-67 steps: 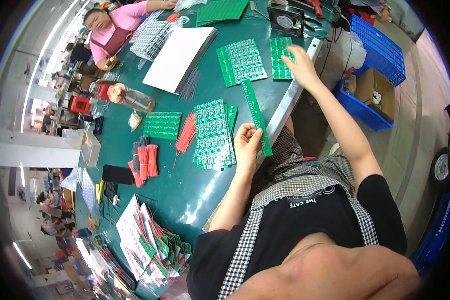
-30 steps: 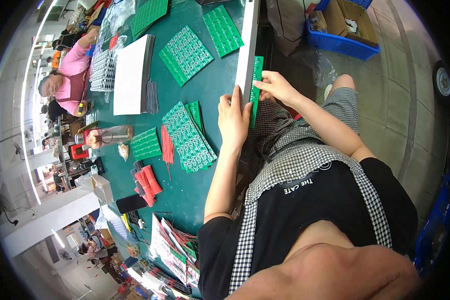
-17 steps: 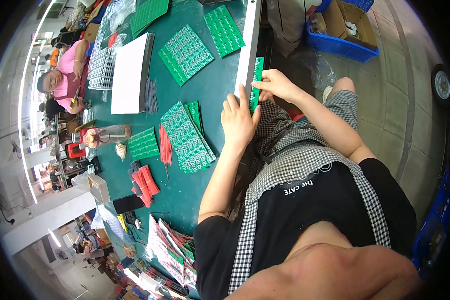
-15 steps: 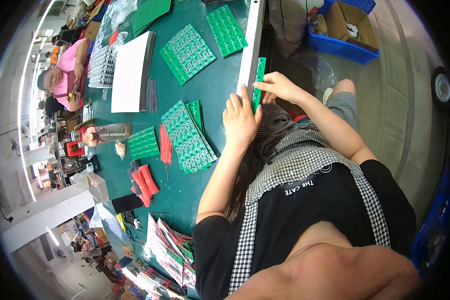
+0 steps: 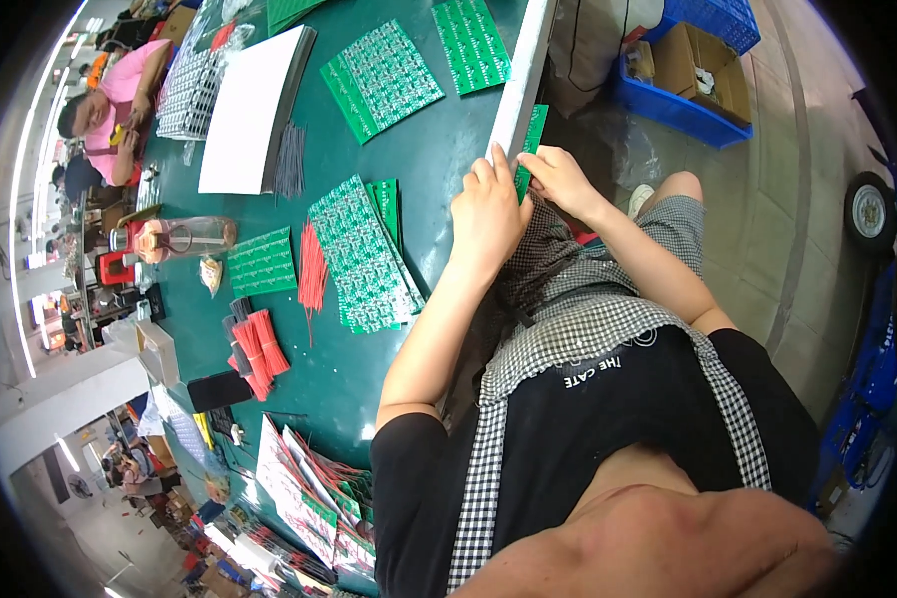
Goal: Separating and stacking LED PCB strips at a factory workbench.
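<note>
A narrow green circuit board stands on edge along the table's white front edge. My left hand reaches over that edge, fingers pressed on the tabletop side and thumb down by the board, holding it there. On the board's outer side, my right hand grips it with thumb and bent fingers; the fingertips are partly hidden. Nearest on the table lies a stack of green circuit panels, with a bundle of red wires at its left.
More circuit panels lie farther up the green table. A white stack, a bottle, red bundles and a black phone stand leftward. Blue crates are on the floor. A co-worker sits across.
The whole view has shifted, so the table things sit lower left. My right fingers have curled closer onto the board; my left hand stays at the table edge.
</note>
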A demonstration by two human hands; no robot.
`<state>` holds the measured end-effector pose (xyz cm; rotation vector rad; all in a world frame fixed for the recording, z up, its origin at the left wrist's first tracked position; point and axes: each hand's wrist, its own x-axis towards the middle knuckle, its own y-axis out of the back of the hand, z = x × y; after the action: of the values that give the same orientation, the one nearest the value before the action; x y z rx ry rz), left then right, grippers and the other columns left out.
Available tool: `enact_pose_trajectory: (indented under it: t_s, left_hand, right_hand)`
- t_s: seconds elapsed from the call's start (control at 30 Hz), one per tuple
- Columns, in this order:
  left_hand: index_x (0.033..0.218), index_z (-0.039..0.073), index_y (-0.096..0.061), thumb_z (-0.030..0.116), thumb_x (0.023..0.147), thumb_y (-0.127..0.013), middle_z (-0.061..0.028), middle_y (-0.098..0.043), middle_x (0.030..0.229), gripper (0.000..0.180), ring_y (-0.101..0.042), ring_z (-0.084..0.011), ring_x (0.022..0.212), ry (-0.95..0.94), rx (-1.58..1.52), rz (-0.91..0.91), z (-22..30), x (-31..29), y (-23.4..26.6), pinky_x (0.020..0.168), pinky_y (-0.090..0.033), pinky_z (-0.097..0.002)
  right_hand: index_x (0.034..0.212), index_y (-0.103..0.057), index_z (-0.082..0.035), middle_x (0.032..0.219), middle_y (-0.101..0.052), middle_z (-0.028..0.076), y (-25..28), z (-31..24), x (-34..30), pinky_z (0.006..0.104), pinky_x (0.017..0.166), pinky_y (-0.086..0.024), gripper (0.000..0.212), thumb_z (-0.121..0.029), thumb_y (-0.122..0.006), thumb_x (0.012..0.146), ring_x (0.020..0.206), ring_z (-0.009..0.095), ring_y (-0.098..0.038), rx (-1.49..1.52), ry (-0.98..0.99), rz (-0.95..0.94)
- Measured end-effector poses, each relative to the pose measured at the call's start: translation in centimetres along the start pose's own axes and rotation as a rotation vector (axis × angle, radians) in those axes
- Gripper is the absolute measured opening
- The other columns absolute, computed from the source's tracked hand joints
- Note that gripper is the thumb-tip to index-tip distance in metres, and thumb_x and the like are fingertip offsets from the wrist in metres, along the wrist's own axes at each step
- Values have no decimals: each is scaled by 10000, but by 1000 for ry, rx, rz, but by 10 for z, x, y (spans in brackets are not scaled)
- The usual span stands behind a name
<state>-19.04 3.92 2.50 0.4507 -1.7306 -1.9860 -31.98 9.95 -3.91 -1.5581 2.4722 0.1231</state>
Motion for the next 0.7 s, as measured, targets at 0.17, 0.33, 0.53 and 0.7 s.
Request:
enact_pose_trajectory:
  t_s: [0.17, 0.33, 0.53, 0.7]
  left_hand:
    - [1266, -63, -385, 305, 731, -642, -135, -518, 904, 698, -582, -260, 788, -30, -61, 38, -3, 1, -2, 589, -521, -349]
    - [1264, -61, -391, 305, 727, -642, -127, -505, 899, 697, -572, -249, 803, 15, 4, 54, 1, -1, -3, 589, -520, -339]
    - [1281, -2, -418, 300, 742, -625, -153, -510, 1002, 652, -535, -247, 840, 125, 204, 148, 20, -16, -21, 673, -486, -311]
    - [1081, 30, -533, 221, 794, -573, -220, -517, 1095, 347, -530, -299, 866, 215, 202, 318, 29, -23, -28, 757, -459, -351]
  right_hand:
    - [700, -553, 22, 555, -537, 44, 5, -12, -4, 228, 423, -353, 364, -294, -536, 880, 464, 85, -482, 30, -85, -5]
    - [892, -608, -53, 820, -616, 86, 57, -61, -7, 299, 660, -498, 270, -292, -657, 778, 750, 188, -604, -889, 529, 130]
    - [1019, -593, -42, 1089, -584, 106, 69, -58, 46, 369, 874, -477, 295, -171, -611, 755, 1030, 243, -563, -1250, 1431, -459]
    - [953, -601, 15, 1066, -589, 120, 66, -62, 66, 363, 848, -508, 268, -97, -576, 711, 1004, 274, -574, -1156, 1664, -611]
